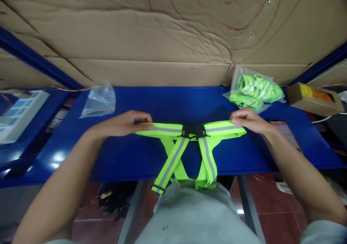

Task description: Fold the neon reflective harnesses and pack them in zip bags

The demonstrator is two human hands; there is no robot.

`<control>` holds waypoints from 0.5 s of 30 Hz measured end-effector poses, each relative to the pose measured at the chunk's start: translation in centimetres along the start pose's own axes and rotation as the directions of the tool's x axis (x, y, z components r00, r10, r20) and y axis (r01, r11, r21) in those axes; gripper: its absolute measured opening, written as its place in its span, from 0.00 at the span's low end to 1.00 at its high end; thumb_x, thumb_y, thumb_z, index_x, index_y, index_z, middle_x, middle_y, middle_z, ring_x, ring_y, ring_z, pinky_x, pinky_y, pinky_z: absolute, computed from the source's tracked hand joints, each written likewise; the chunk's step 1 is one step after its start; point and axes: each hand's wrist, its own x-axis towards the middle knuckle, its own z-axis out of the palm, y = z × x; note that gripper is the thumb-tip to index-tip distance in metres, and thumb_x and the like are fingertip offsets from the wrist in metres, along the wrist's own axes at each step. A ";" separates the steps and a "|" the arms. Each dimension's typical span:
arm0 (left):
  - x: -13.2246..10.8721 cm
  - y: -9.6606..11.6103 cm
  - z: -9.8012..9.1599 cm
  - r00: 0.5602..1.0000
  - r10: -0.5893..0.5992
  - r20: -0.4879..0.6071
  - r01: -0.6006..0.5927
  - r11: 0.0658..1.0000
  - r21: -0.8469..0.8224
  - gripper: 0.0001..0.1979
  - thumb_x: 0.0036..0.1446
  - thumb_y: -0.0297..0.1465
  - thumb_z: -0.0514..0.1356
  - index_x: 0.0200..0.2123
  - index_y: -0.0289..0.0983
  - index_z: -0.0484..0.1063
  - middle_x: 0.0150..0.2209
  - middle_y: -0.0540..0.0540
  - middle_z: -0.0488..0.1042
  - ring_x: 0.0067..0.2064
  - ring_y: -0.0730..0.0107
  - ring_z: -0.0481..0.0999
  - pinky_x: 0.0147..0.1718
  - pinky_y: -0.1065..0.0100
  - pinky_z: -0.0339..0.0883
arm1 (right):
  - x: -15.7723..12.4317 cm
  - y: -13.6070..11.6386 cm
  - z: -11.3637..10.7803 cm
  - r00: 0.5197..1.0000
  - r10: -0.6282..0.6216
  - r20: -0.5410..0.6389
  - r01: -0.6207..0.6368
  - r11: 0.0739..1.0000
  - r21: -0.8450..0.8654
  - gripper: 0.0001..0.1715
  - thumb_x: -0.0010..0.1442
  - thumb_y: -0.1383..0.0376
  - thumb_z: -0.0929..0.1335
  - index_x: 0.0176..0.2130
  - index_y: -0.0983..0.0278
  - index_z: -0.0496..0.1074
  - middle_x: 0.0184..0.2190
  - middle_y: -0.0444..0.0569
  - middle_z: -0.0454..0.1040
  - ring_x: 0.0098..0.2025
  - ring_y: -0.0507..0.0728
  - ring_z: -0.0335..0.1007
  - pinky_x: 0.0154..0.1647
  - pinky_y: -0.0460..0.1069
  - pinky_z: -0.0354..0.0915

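Note:
A neon-yellow reflective harness (pixel 168 129) with grey stripes is stretched sideways above the blue tabletop. My left hand (pixel 132 123) pinches the left end of its waist band. The right end is pinched between the thumb and fingers of my right hand (pixel 245 119). At the middle of the band sits a black buckle (pixel 193 131), which looks fastened. Shoulder straps (pixel 173 161) hang from the band toward my lap, and one carries a black slider (pixel 158 189) at its lower end.
A clear bag of similar yellow straps (pixel 256 90) lies at the back right, beside a cardboard box (pixel 314 99). A phone (pixel 286 130) rests near my right forearm. An empty plastic bag (pixel 100 99) lies back left. Cardboard (pixel 149 38) lines the wall behind the blue table (pixel 119 161).

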 end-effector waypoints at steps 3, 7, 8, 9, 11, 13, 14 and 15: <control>-0.5 0.7 -0.6 0.999 -0.007 -0.033 0.007 1.000 0.010 0.21 0.61 0.50 0.60 0.33 0.38 0.76 0.28 0.51 0.72 0.30 0.72 0.68 0.29 0.73 0.60 | 0.0 -0.3 0.2 1.000 0.024 0.017 -0.022 0.994 -0.107 0.29 0.61 0.41 0.70 0.27 0.63 0.73 0.21 0.41 0.63 0.23 0.50 0.55 0.25 0.48 0.51; 0.0 0.0 -0.2 0.996 -0.006 -0.090 0.011 0.998 0.057 0.20 0.60 0.51 0.61 0.39 0.39 0.78 0.33 0.50 0.77 0.33 0.70 0.73 0.32 0.72 0.62 | 0.9 0.0 1.3 0.999 -0.046 0.006 0.046 0.951 -0.307 0.26 0.64 0.44 0.68 0.32 0.63 0.77 0.24 0.43 0.72 0.26 0.51 0.64 0.29 0.47 0.57; 0.3 -0.4 0.0 0.994 -0.003 -0.105 0.011 0.997 0.078 0.21 0.60 0.51 0.61 0.42 0.40 0.78 0.35 0.50 0.79 0.34 0.69 0.74 0.33 0.72 0.62 | 1.2 0.2 1.5 0.998 -0.065 0.004 0.062 0.934 -0.353 0.25 0.65 0.45 0.68 0.34 0.63 0.78 0.26 0.44 0.74 0.28 0.52 0.66 0.31 0.48 0.58; 0.7 -0.8 0.3 0.992 0.003 -0.125 0.010 0.995 0.103 0.21 0.61 0.51 0.61 0.44 0.41 0.78 0.36 0.50 0.79 0.35 0.69 0.75 0.33 0.72 0.62 | 1.5 0.4 1.7 0.997 -0.079 0.002 0.073 0.918 -0.391 0.24 0.66 0.46 0.67 0.35 0.63 0.78 0.28 0.45 0.76 0.29 0.53 0.69 0.32 0.48 0.59; 1.6 -1.5 0.6 0.983 0.010 -0.183 0.020 0.987 0.161 0.20 0.61 0.50 0.60 0.46 0.42 0.78 0.38 0.50 0.80 0.35 0.69 0.76 0.34 0.71 0.62 | 2.2 0.9 1.7 0.995 -0.095 -0.016 0.077 0.888 -0.454 0.22 0.67 0.48 0.67 0.38 0.63 0.79 0.32 0.48 0.79 0.31 0.55 0.73 0.36 0.49 0.61; 2.4 -1.8 0.6 0.969 0.012 -0.248 0.041 0.977 0.210 0.19 0.62 0.48 0.59 0.46 0.41 0.78 0.40 0.50 0.81 0.36 0.68 0.77 0.35 0.71 0.62 | 2.9 1.4 1.4 0.991 -0.122 -0.051 0.078 0.854 -0.514 0.21 0.68 0.49 0.66 0.40 0.63 0.78 0.36 0.50 0.81 0.36 0.58 0.76 0.39 0.50 0.63; 2.8 -1.8 0.4 0.961 0.010 -0.277 0.055 0.972 0.228 0.18 0.63 0.47 0.59 0.45 0.41 0.78 0.40 0.49 0.81 0.36 0.68 0.77 0.36 0.70 0.62 | 3.3 1.5 1.2 0.988 -0.140 -0.070 0.081 0.837 -0.542 0.21 0.69 0.50 0.65 0.41 0.62 0.78 0.38 0.51 0.81 0.38 0.59 0.76 0.41 0.50 0.63; 3.2 -1.8 0.1 0.953 0.006 -0.303 0.072 0.967 0.245 0.18 0.63 0.46 0.58 0.46 0.41 0.78 0.41 0.49 0.82 0.37 0.67 0.77 0.37 0.70 0.62 | 3.8 1.5 0.9 0.983 -0.161 -0.088 0.083 0.820 -0.566 0.20 0.70 0.51 0.65 0.42 0.62 0.78 0.40 0.52 0.81 0.40 0.60 0.76 0.43 0.51 0.64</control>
